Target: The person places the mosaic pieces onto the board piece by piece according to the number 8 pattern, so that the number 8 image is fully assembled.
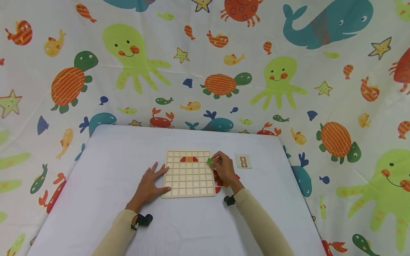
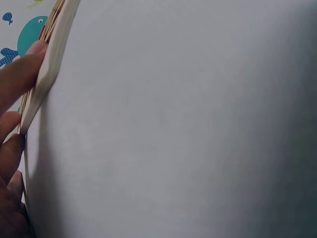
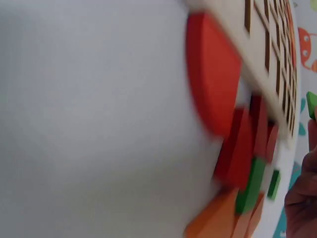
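A wooden grid board (image 1: 189, 180) lies on the table. In one of its upper rows sit two red quarter-round tiles (image 1: 183, 159) with an orange square tile (image 1: 189, 159) between them. My left hand (image 1: 148, 185) touches the board's left edge, fingers spread; the left wrist view shows its thumb (image 2: 37, 54) against the board's side. Above the board's right edge, my right hand (image 1: 225, 168) pinches a green tile (image 1: 209, 161) between thumb and fingertips. Beneath that hand, partly hidden, lies a pile of red tiles (image 3: 237, 148), green tiles (image 3: 252, 183) and orange tiles (image 3: 215, 218).
A small pattern card (image 1: 243, 161) with a printed grid and coloured shapes lies right of my right hand. White cloth covers the table (image 1: 118, 156). Behind it hangs a curtain (image 1: 205, 46) printed with sea animals. Each wrist carries a small black camera (image 1: 145, 219).
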`<control>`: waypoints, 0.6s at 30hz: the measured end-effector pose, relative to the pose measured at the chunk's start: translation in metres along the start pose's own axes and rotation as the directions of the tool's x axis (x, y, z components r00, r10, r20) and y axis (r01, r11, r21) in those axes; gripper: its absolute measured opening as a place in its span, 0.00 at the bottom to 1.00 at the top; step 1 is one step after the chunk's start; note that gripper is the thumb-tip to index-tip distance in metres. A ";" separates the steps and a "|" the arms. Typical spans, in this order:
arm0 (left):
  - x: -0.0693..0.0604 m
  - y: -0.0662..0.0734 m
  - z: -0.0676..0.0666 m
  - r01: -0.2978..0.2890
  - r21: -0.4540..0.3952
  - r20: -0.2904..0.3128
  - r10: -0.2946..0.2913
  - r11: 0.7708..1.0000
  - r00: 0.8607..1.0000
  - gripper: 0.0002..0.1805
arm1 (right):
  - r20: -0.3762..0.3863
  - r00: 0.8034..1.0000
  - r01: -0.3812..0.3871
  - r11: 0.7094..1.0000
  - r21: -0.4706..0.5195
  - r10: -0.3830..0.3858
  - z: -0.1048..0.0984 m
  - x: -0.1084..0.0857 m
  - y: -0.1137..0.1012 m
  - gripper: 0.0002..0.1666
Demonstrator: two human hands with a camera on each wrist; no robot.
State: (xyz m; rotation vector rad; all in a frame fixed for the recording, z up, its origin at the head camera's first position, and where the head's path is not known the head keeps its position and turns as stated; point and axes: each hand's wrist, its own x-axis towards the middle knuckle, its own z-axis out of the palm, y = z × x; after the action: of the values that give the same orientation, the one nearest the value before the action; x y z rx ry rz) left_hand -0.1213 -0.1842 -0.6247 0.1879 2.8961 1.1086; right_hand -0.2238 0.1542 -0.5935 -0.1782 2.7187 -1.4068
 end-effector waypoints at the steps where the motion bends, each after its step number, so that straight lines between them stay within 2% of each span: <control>1: 0.000 0.000 0.000 -0.004 -0.001 0.000 0.004 1.000 1.000 0.52 | 0.010 1.000 0.012 1.000 0.002 -0.012 0.004 0.000 -0.004 0.09; 10: -0.002 0.002 -0.002 -0.007 -0.006 -0.011 0.007 1.000 1.000 0.51 | 0.126 0.988 0.089 0.996 0.031 -0.092 0.043 0.005 -0.039 0.07; 13: -0.002 0.003 -0.002 -0.002 -0.015 -0.011 0.001 1.000 1.000 0.50 | 0.141 0.986 0.089 0.996 0.021 -0.091 0.056 0.006 -0.047 0.07; 18: -0.001 0.004 -0.003 0.014 -0.030 0.009 -0.014 0.999 1.000 0.50 | 0.140 0.989 0.047 0.999 -0.012 -0.045 0.074 0.009 -0.055 0.06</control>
State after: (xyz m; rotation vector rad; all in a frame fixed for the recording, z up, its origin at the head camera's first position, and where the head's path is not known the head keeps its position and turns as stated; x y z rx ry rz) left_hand -0.1202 -0.1834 -0.6200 0.1711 2.8665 1.1447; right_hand -0.2199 0.0616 -0.5913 -0.3302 2.6282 -1.3307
